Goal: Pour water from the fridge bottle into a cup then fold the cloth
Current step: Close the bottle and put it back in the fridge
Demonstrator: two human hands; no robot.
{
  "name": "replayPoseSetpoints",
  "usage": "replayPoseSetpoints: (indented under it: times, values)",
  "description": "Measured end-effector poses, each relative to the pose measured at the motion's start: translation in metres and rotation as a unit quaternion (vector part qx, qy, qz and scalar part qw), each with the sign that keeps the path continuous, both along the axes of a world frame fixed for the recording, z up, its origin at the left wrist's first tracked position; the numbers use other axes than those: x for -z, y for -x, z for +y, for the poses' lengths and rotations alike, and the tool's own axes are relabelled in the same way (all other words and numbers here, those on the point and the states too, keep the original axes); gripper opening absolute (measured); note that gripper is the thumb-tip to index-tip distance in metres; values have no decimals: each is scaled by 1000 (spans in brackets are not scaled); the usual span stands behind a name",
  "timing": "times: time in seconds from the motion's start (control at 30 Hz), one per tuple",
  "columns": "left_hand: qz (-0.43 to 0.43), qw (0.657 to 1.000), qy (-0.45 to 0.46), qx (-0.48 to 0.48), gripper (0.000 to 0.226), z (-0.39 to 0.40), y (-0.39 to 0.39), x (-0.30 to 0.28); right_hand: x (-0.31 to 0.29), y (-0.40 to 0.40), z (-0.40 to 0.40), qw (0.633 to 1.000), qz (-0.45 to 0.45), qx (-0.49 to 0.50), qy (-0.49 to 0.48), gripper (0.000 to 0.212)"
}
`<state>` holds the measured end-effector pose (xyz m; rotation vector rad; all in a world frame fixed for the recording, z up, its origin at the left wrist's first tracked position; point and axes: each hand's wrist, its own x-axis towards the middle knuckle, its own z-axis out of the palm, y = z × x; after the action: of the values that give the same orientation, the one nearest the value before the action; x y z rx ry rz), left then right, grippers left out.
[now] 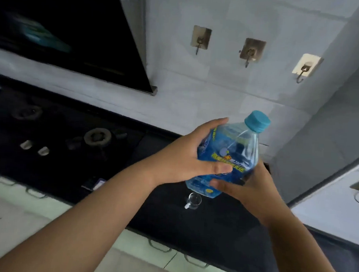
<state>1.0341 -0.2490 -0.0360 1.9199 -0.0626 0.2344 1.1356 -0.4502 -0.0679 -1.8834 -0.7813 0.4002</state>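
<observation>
Both forearms came in from the bottom edge, reaching over the dark surface (pixel 211 229). The right hand (pixel 252 188) was under the lower end of the water bottle (pixel 229 156), fingers curled around its base with the thumb laid across the front. The left hand (pixel 186 156) gripped the bottle's middle from the left side, thumb pressed flat on the blue label and the other fingers wrapped over the top. So the bottle was held up in the air by both hands, tilted with its blue cap (pixel 257 121) pointing up and to the right, cap on. Right below it, a small clear glass cup (pixel 194 200) sat on the surface near its front edge. Further back on the left was a gas stove burner (pixel 97 136), kinda blurry. On the tiled wall behind hung three stick-on hooks (pixel 252 51), with a black range hood (pixel 72 32) up in the top left.
</observation>
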Motion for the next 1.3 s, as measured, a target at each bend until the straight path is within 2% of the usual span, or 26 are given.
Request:
replayPoseSetpoints:
  times: [0.13,0.23,0.3,0.4,0.47,0.57,0.7,0.9,1.07,1.3]
  values:
    - [42,992,-69,-97,98,-2,10,12,9,-14,7,998,-23,-38,47,90]
    - [41,984,-53,-164,98,-12,23,22,11,-19,16,992,-1,-117,55,90]
    - [30,973,-54,-222,88,-21,31,23,14,-22,22,983,42,-176,38,91]
    - [8,954,-45,-296,84,-35,50,15,22,-21,35,944,166,-285,-14,82]
    - [-4,940,-42,-338,87,-41,68,10,30,-16,46,912,197,-360,-5,75]
    - [17,913,-71,-401,90,-51,103,3,41,5,65,879,208,-429,24,80]
    - [42,873,-55,-484,86,-69,172,4,50,62,91,837,210,-505,26,83]
    - [58,781,-8,-622,91,-97,298,12,65,179,130,767,242,-589,75,88]
    - [46,711,32,-701,84,-119,402,17,62,291,150,728,241,-632,111,79]
    - [38,651,27,-757,87,-138,528,11,52,432,169,683,221,-684,128,75]
